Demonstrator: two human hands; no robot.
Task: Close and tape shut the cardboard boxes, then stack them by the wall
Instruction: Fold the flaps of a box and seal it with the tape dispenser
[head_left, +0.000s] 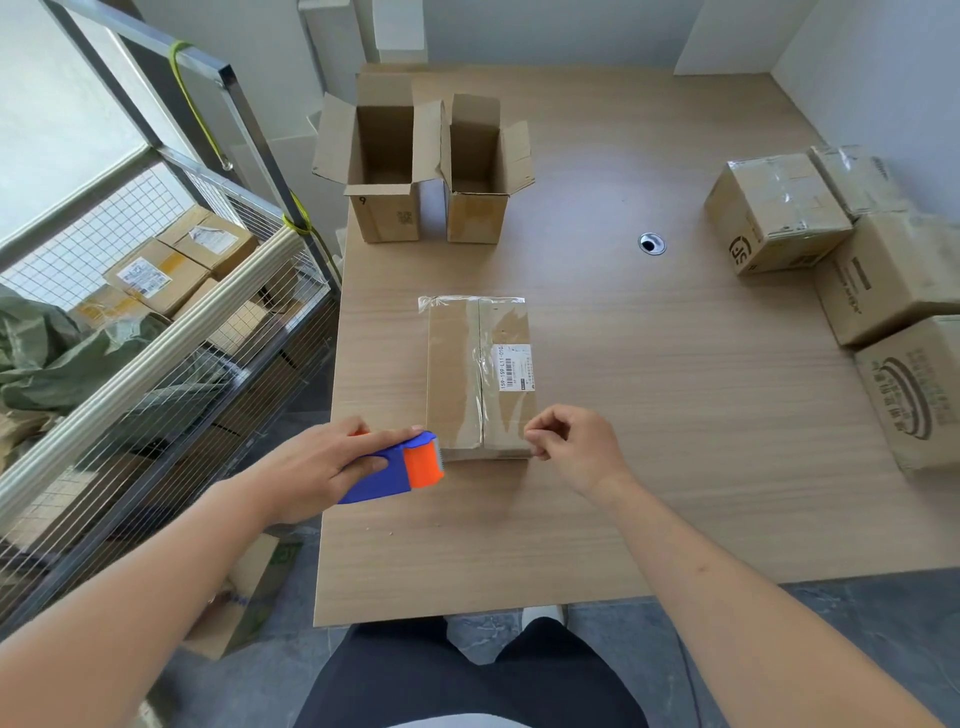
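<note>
One closed box (479, 374), two open boxes (426, 166), four stacked beyond right hand (571, 447).
Left hand (322, 467) gripping tape dispenser (400, 467); right fingers pinched together at glossy taped seam.

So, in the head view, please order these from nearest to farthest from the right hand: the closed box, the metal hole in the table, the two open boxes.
From the right hand:
1. Closed box, touching its fingers, just left of the hand.
2. Metal hole, farther up the table, slightly right.
3. Open boxes, at the far left of the table.
</note>
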